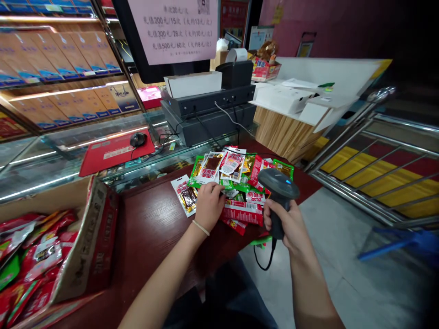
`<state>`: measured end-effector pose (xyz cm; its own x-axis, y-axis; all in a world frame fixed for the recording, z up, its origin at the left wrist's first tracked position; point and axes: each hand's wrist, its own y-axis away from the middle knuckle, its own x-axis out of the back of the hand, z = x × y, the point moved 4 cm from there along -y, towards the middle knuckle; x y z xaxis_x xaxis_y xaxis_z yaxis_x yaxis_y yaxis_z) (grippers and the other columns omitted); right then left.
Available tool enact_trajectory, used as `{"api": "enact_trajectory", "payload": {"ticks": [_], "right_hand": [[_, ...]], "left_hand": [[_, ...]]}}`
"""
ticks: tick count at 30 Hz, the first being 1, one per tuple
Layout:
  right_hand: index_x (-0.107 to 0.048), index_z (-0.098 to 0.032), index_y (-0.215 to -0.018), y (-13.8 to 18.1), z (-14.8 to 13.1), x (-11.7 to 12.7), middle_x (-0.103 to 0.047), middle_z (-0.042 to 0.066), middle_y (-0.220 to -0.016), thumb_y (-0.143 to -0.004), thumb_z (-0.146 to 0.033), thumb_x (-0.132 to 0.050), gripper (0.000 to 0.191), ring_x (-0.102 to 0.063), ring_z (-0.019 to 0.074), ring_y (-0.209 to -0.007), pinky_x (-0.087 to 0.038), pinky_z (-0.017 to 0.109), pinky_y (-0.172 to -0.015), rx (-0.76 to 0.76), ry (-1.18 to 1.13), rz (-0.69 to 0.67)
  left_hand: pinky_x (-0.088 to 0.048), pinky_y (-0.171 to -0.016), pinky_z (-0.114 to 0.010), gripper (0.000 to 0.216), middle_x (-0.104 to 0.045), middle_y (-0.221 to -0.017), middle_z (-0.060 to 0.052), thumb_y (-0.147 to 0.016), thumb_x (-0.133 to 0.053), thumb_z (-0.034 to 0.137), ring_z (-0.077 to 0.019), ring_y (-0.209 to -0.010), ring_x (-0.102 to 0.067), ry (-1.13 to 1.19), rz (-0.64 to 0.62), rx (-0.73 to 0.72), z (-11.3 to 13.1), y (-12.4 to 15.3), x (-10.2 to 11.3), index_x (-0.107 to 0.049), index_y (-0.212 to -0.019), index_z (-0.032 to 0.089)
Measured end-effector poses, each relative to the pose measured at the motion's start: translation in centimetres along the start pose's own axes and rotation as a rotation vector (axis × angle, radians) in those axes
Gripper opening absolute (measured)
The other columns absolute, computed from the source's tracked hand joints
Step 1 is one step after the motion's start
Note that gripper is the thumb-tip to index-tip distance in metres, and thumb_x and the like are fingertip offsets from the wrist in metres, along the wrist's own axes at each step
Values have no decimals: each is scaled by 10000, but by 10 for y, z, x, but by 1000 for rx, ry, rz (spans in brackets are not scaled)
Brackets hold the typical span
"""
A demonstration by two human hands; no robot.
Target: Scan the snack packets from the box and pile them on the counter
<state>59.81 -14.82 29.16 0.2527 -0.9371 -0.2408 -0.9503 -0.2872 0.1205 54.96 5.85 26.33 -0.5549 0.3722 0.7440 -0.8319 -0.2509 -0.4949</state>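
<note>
My right hand (pixel 290 219) is wrapped round the handle of a black barcode scanner (pixel 278 183). A small blue light glows on the scanner's head, and its cable hangs below the grip. My left hand (pixel 210 203) rests at the near edge of a heap of snack packets (pixel 243 211), its fingers bent and drawn together. Whether a packet is pinched in those fingers is hidden. Red, green and white wrappers overlap in the heap, under and beside the scanner. Left of my left hand lies a white-edged snack packet (pixel 188 197) with a dark window.
An open cardboard box (pixel 99 228) of red packets stands at left on the dark red table (pixel 144 228). Beyond are a mouse (pixel 138 139) on a red mat (pixel 113 153), a glass counter and a receipt printer (pixel 235 73). A metal railing (pixel 343 137) runs at right.
</note>
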Motion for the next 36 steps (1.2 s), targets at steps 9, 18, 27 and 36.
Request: {"api": "enact_trajectory", "payload": {"ticks": [9, 18, 27, 36], "right_hand": [[-497, -240, -822, 18, -11, -47, -543, -58, -575, -712, -411, -785, 352, -477, 102, -393, -408, 221, -335, -8, 74, -115], [-486, -226, -822, 35, -22, -192, -540, -57, -556, -745, -417, -761, 344, -479, 99, -384, -417, 221, -340, 68, 208, -576], [-436, -249, -904, 72, -5, -329, -541, -90, -568, -726, -431, -759, 411, -482, 96, -376, -404, 201, -321, -4, 190, -900], [-480, -244, -883, 97, 25, -398, -536, -75, -578, -722, -423, -763, 372, -480, 91, -378, -387, 200, -323, -53, 118, -1050]], "left_hand": [[-436, -923, -384, 197, -620, -1083, -76, -870, -590, 186, -226, -1034, -555, 75, 118, 36, -4, 16, 78, -617, -1064, 208], [-450, -960, -386, 181, -640, -1103, -74, -906, -556, 236, -214, -1069, -578, -91, 337, 84, -18, 57, 249, -606, -1078, 211], [-485, -877, -331, 223, -685, -1046, -60, -857, -592, 273, -187, -942, -622, -285, 293, 445, -159, 144, 378, -639, -1052, 175], [-477, -754, -309, 247, -702, -917, -69, -829, -575, 375, -205, -823, -632, -432, 120, 720, -258, 228, 426, -663, -961, 186]]}}
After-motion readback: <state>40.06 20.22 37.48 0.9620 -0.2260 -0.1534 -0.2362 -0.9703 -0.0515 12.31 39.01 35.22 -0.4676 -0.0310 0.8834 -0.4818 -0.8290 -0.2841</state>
